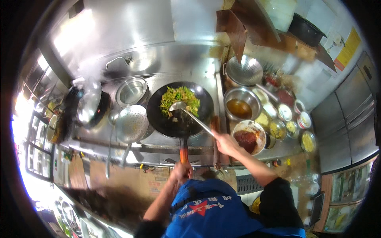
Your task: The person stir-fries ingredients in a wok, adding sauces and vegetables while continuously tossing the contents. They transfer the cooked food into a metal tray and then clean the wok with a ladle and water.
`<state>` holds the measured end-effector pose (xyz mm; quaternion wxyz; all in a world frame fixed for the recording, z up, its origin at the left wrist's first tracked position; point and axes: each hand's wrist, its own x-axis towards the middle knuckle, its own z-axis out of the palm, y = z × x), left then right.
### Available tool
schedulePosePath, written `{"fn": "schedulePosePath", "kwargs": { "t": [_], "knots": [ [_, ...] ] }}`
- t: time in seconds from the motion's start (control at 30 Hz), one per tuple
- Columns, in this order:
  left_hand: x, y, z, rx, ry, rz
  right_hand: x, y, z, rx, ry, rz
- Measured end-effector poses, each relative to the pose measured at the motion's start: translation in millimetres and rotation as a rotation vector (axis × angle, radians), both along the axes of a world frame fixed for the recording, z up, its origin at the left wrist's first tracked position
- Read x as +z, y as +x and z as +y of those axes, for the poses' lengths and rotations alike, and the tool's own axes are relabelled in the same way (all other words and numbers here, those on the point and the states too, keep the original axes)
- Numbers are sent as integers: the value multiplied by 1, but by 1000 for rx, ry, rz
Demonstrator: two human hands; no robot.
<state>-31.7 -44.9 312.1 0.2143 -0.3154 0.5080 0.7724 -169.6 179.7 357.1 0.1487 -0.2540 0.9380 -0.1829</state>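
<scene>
A black wok (154,119) sits on the steel range, holding chopped green vegetables (181,93) with some pale pieces among them. My left hand (182,171) is closed around the wok's handle (184,153), which is orange-red in part and points towards me. With my right hand (224,142) I grip the long metal shaft of a ladle (178,106). The ladle's bowl is inside the wok, at the near side of the vegetables. A few pale pieces lie apart on the wok's dark near side.
Left of the wok are a steel pot (131,91), a perforated strainer (132,123) and a steaming pan (89,104). To the right stand a colander (244,70), a bowl of brown liquid (239,107), a bowl of dark red paste (247,139) and several small seasoning containers (285,112).
</scene>
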Motion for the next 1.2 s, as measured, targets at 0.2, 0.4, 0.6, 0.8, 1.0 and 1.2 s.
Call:
{"fn": "schedulePosePath", "kwargs": {
  "t": [0.2, 0.4, 0.6, 0.8, 1.0, 1.2],
  "knots": [
    [60, -13, -5, 40, 248, -24, 35, 16, 11, -29, -166, -181],
    [75, -24, -10, 75, 242, -58, 112, 12, 54, 134, -37, -328],
    [11, -26, -14, 56, 213, -5, 29, -9, -4, -13, 53, -160],
    [18, 14, -1, -32, 91, 14, 9, 11, 14, 22, -108, 67],
    [60, -35, 0, 92, 176, -7, 93, 4, 48, 171, -50, -194],
    [41, -61, -30, 57, 290, -83, 79, -34, 36, 73, -9, -245]
  ]
}}
